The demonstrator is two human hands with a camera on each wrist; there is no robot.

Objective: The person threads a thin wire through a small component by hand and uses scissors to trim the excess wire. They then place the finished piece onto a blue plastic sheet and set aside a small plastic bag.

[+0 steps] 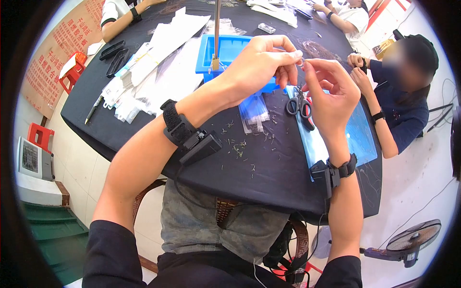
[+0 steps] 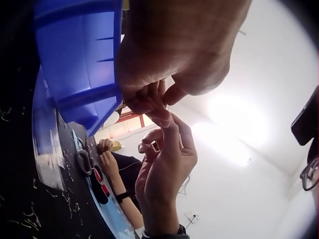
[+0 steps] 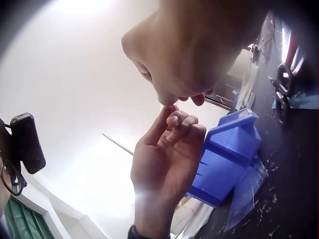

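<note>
Raised over the table, my left hand (image 1: 259,62) and right hand (image 1: 333,91) meet at their fingertips. Between thumb and forefinger of each hand I pinch a tiny pale piece (image 1: 302,61); it is too small to tell what it is. The left wrist view shows the right hand (image 2: 167,174) coming up from below to the left fingertips. From the right wrist view, the left hand (image 3: 167,159) has its other fingers curled. A blue plastic bin (image 1: 206,50) stands behind the left hand, and black-handled scissors (image 1: 298,106) lie below the right hand.
Clear plastic bags (image 1: 254,115) and scattered trimmings (image 1: 237,149) lie on the black tablecloth (image 1: 201,175). A blue sheet (image 1: 362,139) lies at right, white papers (image 1: 168,62) at left. A metal pole (image 1: 217,29) rises by the bin. Another person (image 1: 403,96) works at the right edge.
</note>
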